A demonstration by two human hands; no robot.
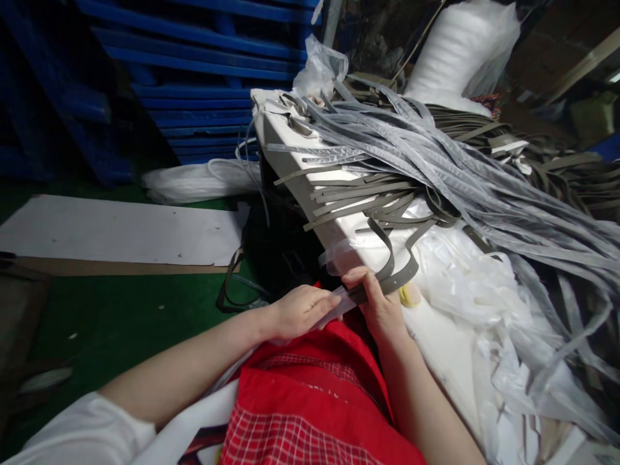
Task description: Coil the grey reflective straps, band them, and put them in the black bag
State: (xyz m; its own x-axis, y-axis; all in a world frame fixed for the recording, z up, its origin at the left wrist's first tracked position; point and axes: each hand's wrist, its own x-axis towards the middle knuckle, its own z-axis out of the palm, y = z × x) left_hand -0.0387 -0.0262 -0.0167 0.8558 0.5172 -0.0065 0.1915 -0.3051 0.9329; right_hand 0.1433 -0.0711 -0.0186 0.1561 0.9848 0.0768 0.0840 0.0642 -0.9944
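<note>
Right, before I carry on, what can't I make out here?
- Head view: clear sleeve inside the left hand, hidden by that hand.
- Head view: grey strip inside the right hand, hidden by that hand.
- Head view: pale lettering on the red apron, too small and blurred.
- Head view: heaped clear strips, cut off by the right edge.

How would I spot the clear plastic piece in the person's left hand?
From the stacked blue pallets, move to the white table in front. Beside its left edge, over the red apron, the left hand grips the clear plastic piece. Unlike the clear strips heaped there, this one is held, with dark strap at one end.
</note>
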